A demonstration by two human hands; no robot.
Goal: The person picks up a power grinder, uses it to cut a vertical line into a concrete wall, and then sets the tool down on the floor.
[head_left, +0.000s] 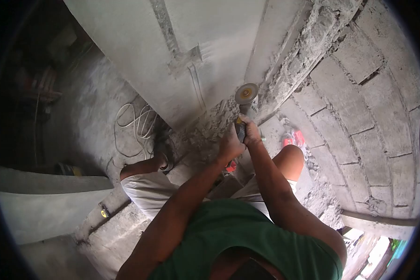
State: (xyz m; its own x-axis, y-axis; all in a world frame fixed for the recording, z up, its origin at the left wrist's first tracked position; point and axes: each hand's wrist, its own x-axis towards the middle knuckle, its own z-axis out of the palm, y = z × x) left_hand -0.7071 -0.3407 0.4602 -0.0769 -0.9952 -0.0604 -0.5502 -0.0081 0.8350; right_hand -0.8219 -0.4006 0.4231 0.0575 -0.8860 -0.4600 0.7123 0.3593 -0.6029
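Note:
Both my hands grip an angle grinder [240, 131], held out in front of my knees with its round disc [246, 94] at the far end. My left hand [230, 143] is closed around the rear of the body. Farther forward, my right hand [250, 129] wraps the tool near its head. The disc is close to the lower part of the grey wall [219, 60] and the rough broken edge beside it; whether it touches cannot be made out. Two cut lines [197, 86] run down the wall below a chiselled groove [165, 25].
Rubble [214, 119] lies along the wall's foot. A coiled white cable [137, 122] is on the floor at left. A red object in clear plastic [294, 138] sits by my right knee, near the block wall [359, 126]. A yellow-black tape measure [104, 213] lies at lower left.

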